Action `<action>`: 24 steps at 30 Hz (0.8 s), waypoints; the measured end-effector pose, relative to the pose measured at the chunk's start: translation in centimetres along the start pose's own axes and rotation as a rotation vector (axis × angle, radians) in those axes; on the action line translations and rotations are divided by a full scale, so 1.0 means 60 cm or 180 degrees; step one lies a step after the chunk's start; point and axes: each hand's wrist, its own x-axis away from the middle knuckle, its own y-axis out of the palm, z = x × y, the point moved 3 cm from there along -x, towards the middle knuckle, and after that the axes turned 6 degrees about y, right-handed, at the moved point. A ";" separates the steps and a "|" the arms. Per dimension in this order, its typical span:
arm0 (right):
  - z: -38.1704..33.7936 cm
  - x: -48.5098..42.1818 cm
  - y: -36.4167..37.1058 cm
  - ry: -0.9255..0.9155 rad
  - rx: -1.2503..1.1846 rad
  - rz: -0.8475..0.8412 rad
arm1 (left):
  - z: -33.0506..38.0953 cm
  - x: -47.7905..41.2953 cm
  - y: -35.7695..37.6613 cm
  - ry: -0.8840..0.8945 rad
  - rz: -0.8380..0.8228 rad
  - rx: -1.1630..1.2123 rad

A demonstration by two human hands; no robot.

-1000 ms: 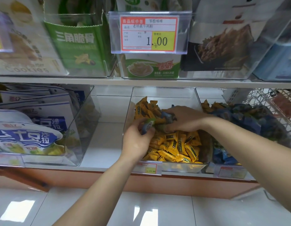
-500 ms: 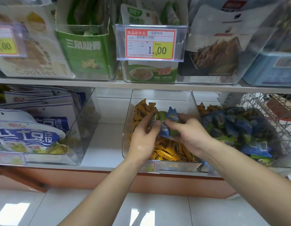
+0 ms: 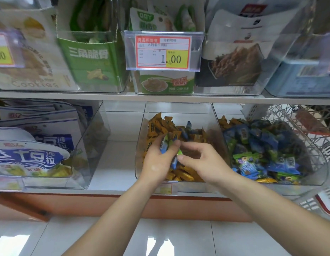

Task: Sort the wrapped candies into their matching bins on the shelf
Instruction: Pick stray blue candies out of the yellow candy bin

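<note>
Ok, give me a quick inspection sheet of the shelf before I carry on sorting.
surface: white lower shelf, bins standing on it.
job's things: middle bin holds yellow candies plus a stray blue candy; right bin holds blue and green candies, a few yellow strays at its back.
clutter: snack bags in left bin; price tag above.
grips: left hand grips blue-green candies; right hand beside it, fingers loose.
cables: nothing seen.
surroundings: wire basket at right; tiled floor below.
</note>
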 end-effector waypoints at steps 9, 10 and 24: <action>-0.039 -0.180 -0.098 0.0140 0.1821 0.0198 | 0.001 -0.011 -0.030 0.0137 0.0187 -0.0316; -0.029 -0.203 -0.095 0.0327 0.2118 0.0002 | 0.000 -0.010 -0.028 0.0127 0.0182 -0.0335; 0.012 -0.245 -0.089 0.0713 0.3073 -0.0492 | -0.008 -0.013 -0.033 0.0170 0.0282 -0.0318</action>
